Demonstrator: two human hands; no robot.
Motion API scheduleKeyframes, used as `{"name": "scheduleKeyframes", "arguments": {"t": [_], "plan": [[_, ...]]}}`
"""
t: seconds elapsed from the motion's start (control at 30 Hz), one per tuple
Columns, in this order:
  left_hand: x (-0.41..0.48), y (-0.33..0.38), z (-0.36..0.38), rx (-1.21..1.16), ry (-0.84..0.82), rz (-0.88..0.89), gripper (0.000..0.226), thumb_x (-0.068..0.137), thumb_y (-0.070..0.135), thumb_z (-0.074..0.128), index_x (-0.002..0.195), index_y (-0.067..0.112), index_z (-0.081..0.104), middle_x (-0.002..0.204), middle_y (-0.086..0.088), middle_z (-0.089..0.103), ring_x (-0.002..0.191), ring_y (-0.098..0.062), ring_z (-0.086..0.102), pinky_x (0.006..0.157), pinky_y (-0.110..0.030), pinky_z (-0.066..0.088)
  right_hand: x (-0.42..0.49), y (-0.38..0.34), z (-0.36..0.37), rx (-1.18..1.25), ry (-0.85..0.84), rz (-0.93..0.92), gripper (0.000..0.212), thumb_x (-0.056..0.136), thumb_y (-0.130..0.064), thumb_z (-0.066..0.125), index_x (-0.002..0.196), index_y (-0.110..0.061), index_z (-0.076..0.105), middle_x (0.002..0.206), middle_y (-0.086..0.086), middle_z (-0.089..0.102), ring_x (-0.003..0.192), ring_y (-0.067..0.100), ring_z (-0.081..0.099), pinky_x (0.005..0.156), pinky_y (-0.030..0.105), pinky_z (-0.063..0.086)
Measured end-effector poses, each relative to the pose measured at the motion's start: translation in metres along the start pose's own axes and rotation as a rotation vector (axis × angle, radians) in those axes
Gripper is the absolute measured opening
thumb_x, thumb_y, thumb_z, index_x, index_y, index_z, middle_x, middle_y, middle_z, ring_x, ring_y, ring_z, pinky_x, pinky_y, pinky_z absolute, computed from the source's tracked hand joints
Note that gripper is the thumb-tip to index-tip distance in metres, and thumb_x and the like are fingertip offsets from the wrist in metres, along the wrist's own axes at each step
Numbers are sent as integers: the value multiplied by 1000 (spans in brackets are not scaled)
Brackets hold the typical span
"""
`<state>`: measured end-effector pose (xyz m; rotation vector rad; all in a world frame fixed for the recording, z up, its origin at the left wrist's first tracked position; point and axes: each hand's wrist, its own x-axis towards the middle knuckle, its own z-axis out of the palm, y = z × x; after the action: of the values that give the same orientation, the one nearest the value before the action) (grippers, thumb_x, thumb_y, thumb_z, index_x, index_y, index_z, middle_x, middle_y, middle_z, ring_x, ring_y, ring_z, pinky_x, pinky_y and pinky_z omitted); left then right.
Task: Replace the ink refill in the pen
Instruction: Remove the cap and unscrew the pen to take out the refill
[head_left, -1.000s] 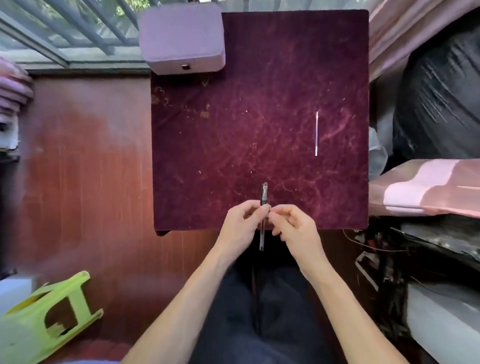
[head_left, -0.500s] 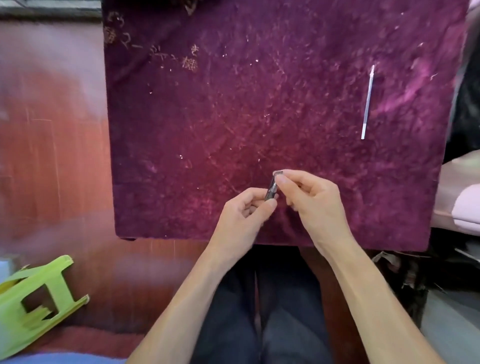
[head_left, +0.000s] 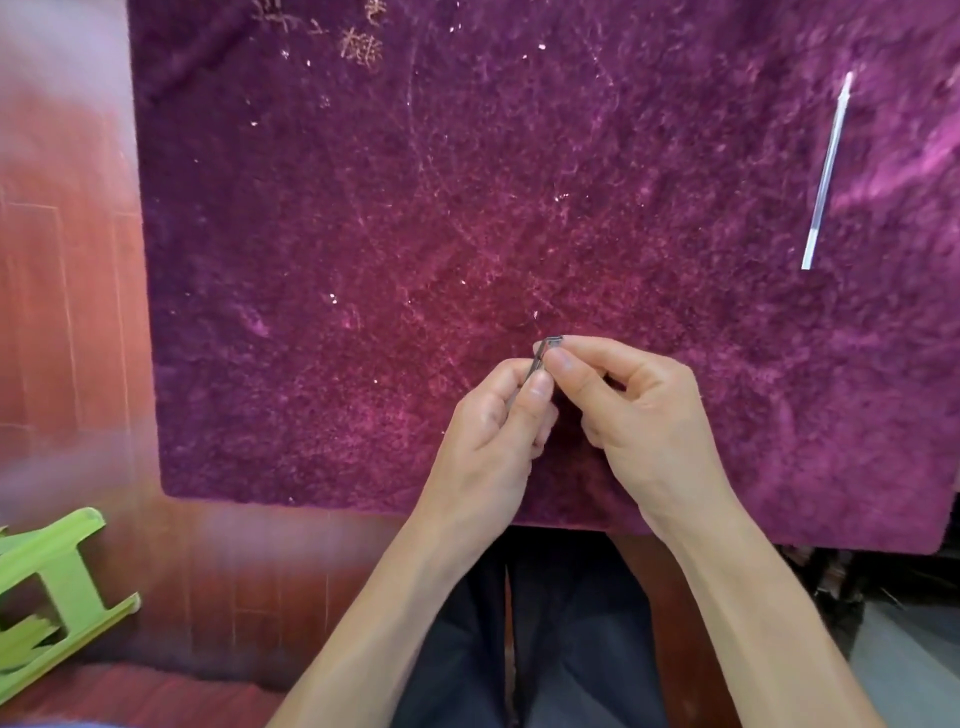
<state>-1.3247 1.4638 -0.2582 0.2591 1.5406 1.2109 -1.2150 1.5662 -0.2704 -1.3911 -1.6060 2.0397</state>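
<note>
Head view: both hands, left hand (head_left: 491, 431) and right hand (head_left: 636, 410), pinch the pen (head_left: 540, 358); no legible writing.

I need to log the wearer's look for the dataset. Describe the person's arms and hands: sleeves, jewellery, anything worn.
Both forearms are bare up to the frame's bottom edge; no sleeves show. The left hand and right hand wear no gloves, and no rings, watch or bracelet show. The fingernails are short and unpainted. Dark trousers cover the lap below.

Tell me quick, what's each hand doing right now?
Left hand: closed, pinching the lower part of the pen.
Right hand: closed, fingertips gripping the pen's top end.
</note>
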Motion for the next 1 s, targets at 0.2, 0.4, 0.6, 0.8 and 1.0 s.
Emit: {"name": "scheduleKeyframes", "arguments": {"t": [0.2, 0.4, 0.6, 0.8, 1.0], "plan": [[0, 2, 7, 12, 62, 18, 32, 111, 29, 43, 110, 6, 64, 63, 14, 39, 49, -1, 31, 43, -13, 30, 4, 3, 3, 27, 7, 12, 15, 103, -14, 70, 111, -8, 82, 62, -29, 67, 56, -12, 64, 54, 0, 45], [0, 2, 9, 66, 91, 66, 31, 112, 21, 42, 106, -1, 64, 60, 20, 48, 48, 1, 44, 47, -10, 38, 2, 3, 5, 79, 20, 18, 18, 104, -14, 69, 113, -5, 81, 61, -27, 67, 57, -11, 64, 55, 2, 46], [1, 2, 9, 85, 92, 77, 30, 112, 20, 43, 107, 2, 67, 59, 24, 52, 51, 2, 48, 49, -9, 39, 2, 3, 5, 116, 28, 36, 16, 103, -14, 70, 111, -6, 81, 55, -23, 63, 50, -9, 61, 53, 3, 47], [2, 5, 12, 28, 101, 71, 26, 111, 24, 44, 109, 11, 67, 59, 23, 53, 49, 3, 47, 46, -8, 39, 4, -4, 6, 105, 20, 36, 17, 105, -15, 68, 113, -7, 80, 58, -25, 66, 54, -10, 63, 53, 2, 46], [11, 8, 6, 6, 44, 8, 24, 106, 41, 51, 115, 22, 63, 57, 21, 46, 48, 2, 38, 44, -10, 34, 24, -29, 1, 119, 76, 82, 17, 105, -25, 69, 104, -18, 83, 62, -6, 57, 51, 7, 42, 45, 16, 37]]}}
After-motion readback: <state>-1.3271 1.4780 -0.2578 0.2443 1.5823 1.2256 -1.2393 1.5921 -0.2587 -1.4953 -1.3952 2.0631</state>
